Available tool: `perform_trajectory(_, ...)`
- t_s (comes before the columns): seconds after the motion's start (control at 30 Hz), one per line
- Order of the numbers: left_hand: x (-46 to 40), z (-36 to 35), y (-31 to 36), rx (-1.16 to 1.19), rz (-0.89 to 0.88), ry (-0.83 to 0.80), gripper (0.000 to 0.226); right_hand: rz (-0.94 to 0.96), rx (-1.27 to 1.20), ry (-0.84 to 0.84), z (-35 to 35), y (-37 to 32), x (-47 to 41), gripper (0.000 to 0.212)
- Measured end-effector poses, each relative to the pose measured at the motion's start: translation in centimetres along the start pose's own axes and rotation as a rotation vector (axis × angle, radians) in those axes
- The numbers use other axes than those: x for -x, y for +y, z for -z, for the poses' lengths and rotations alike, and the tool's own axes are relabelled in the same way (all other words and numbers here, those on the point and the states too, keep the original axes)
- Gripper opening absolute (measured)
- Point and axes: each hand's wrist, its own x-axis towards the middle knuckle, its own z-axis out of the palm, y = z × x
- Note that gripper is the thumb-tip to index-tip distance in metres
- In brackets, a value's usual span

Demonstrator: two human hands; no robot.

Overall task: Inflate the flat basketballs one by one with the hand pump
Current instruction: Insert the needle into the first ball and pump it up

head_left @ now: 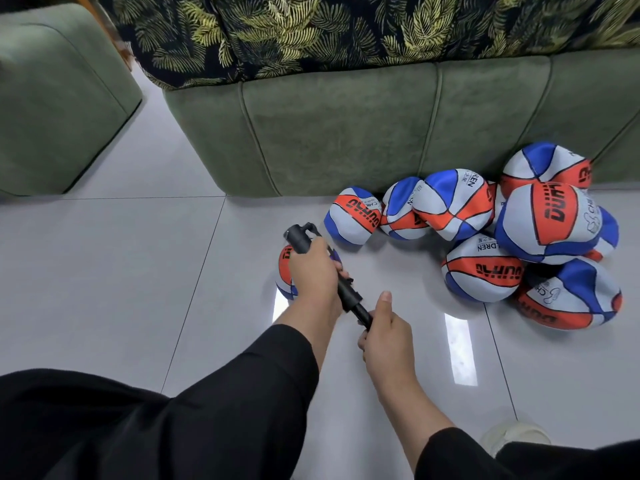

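The left hand (313, 271) grips the pump (332, 271) barrel; the right hand (386, 336), at its five o'clock, grips the handle. The left hand mostly hides the basketball (284, 271) beneath it.

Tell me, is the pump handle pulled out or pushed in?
Pushed in: right hand grips the handle close against the pump barrel; no rod shows.

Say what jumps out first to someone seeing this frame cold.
The heap of red, white and blue basketballs, most dented and slack, piled on the floor against the green sofa at right. Next, mid-frame, the black hand pump: the left hand grips its barrel over one more ball, and the right hand grips the handle end.
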Motion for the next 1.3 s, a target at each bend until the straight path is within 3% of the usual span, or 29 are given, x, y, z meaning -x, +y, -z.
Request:
perform_trajectory(0.17,-2.3,1.0,1.7,-0.016,-0.046,0.064,0.010,-0.043,-0.017,-0.007,0.0,1.2,0.3,0.068)
perform_trajectory(0.47,0.8,-0.2,-1.2,0.014,-0.031,-0.023,0.010,-0.053,0.002,0.052,-0.9,-1.1,-0.5,0.066)
perform_trajectory(0.6,0.7,-0.5,-0.9,0.000,-0.028,-0.018,0.005,-0.097,-0.067,-0.002,-0.7,-1.2,-0.4,0.064)
perform_trajectory(0.83,-1.3,0.4,2.1,-0.005,-0.083,0.016,0.003,-0.147,-0.104,-0.021,-0.3,0.6,0.3,0.079)
perform_trajectory(1.07,0.1,0.1,-0.2,-0.017,-0.084,-0.021,0.009,-0.127,-0.084,0.017,-1.0,-0.6,0.1,0.077)
perform_trajectory(1.2,0.5,-0.2,-1.7,-0.011,-0.058,-0.033,0.024,-0.110,-0.069,0.031,-0.8,-1.3,0.0,0.069)
perform_trajectory(1.3,0.4,-0.4,-1.5,-0.030,-0.059,-0.039,0.018,-0.141,-0.079,-0.004,-0.7,-1.2,0.0,0.073)
